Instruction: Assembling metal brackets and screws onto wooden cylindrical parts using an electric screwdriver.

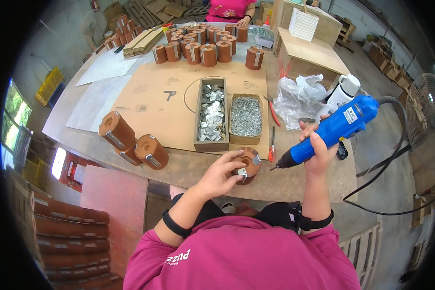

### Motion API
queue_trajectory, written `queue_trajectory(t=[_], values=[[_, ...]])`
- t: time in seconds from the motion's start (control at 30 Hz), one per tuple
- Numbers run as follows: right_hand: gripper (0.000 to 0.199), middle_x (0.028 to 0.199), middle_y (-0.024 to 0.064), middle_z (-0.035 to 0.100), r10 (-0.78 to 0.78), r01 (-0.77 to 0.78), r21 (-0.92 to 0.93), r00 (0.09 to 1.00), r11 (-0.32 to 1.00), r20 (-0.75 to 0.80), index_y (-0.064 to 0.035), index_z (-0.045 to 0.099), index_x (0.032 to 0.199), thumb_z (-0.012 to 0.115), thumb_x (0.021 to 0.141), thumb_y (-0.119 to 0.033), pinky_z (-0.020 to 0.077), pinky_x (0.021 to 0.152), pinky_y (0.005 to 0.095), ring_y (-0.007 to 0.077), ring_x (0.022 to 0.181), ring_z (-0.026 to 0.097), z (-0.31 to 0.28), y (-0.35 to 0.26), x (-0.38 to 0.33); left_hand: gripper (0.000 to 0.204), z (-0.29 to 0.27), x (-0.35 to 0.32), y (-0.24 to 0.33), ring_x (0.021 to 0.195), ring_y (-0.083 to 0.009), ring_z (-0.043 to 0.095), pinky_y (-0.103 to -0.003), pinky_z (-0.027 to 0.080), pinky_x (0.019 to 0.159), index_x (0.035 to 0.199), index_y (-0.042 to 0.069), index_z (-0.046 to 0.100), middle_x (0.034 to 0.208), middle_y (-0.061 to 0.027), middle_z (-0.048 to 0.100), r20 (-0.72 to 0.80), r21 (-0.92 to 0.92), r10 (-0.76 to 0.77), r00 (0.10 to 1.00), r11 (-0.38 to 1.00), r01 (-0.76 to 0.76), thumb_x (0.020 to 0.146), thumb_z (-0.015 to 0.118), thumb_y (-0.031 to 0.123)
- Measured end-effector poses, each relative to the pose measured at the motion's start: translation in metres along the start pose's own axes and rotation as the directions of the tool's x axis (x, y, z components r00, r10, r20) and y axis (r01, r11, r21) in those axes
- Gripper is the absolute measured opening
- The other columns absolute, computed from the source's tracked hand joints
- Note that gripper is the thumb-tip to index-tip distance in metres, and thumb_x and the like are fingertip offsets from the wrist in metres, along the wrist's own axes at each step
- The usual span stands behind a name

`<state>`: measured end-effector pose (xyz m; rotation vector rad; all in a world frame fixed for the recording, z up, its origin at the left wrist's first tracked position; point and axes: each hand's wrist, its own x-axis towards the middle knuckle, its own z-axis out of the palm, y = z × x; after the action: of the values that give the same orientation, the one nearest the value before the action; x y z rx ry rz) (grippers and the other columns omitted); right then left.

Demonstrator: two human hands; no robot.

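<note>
My left hand (221, 175) grips the side of a brown hollow cylinder (250, 158) standing at the table's near edge. Small metal plates (242, 172) sit on its top rim, one close to my left thumb. My right hand (319, 147) is closed around a blue corded electric screwdriver (331, 129), whose tip points left, just right of the cylinder and apart from it. Beyond the cylinder stand a wooden box of small metal plates (211, 113) and a cardboard box of screws (245, 116).
Several finished-looking brown cylinders (152, 151) stand at left; more (208, 54) crowd the far side. Red-handled pliers (274, 113), a screwdriver (272, 145), a plastic bag (299, 99) and a white bottle (343, 91) lie right. The black cord (394, 164) loops at right. Another person's hand (244, 21) shows beyond.
</note>
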<state>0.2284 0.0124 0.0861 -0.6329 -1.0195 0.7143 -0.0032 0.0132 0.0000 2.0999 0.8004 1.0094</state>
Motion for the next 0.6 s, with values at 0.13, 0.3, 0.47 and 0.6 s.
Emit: queue_trajectory(t=[0.13,0.3,0.47,0.6], values=[[0.041,0.068,0.0078,0.053,0.138,-0.161,-0.094,0.967,0.982,-0.215,0.0004,0.041,0.105,0.06,0.07,-0.008,0.0479,0.071,0.0346,0.016,0.058,0.054,-0.026,0.017,0.001,0.065,0.001,0.0,0.005,0.113,-0.0344,0.043,-0.036,0.038,0.094,0.119,0.001,0.044,0.124,-0.0184,0.041,-0.035,-0.021,-0.064,0.997,0.998,0.064,0.063,0.073,0.019],[0.032,0.066,0.0075,0.051,0.348,-0.423,-0.163,0.869,0.891,-0.351,-0.0008,0.043,0.094,0.062,0.07,-0.009,0.0488,0.049,0.0289,0.0161,0.051,0.052,-0.076,0.07,-0.01,0.086,0.005,0.001,0.012,0.113,-0.0338,0.043,-0.036,0.038,0.093,0.127,-0.001,0.034,0.122,-0.0178,0.042,-0.108,0.074,-0.211,0.972,0.973,0.219,0.06,0.077,0.03],[0.024,0.064,0.0078,0.05,0.534,-0.629,-0.132,0.736,0.766,-0.416,-0.0031,0.046,0.087,0.062,0.073,-0.015,0.0502,0.045,0.0343,0.0188,0.05,0.054,-0.097,0.096,-0.036,0.087,0.008,0.0,0.006,0.109,-0.0249,0.048,-0.033,0.043,0.087,0.127,0.001,0.037,0.118,-0.0156,0.045,-0.063,0.13,-0.311,0.948,0.94,0.316,0.058,0.08,0.03],[0.028,0.069,0.0079,0.05,0.663,-0.755,-0.064,0.611,0.653,-0.433,-0.0022,0.044,0.091,0.063,0.073,-0.014,0.0498,0.042,0.0335,0.018,0.049,0.052,-0.108,0.108,-0.039,0.083,0.006,0.003,0.002,0.102,-0.029,0.053,-0.034,0.043,0.087,0.125,-0.001,0.038,0.112,-0.0171,0.05,-0.066,0.122,-0.26,0.963,0.956,0.267,0.058,0.079,0.027]])
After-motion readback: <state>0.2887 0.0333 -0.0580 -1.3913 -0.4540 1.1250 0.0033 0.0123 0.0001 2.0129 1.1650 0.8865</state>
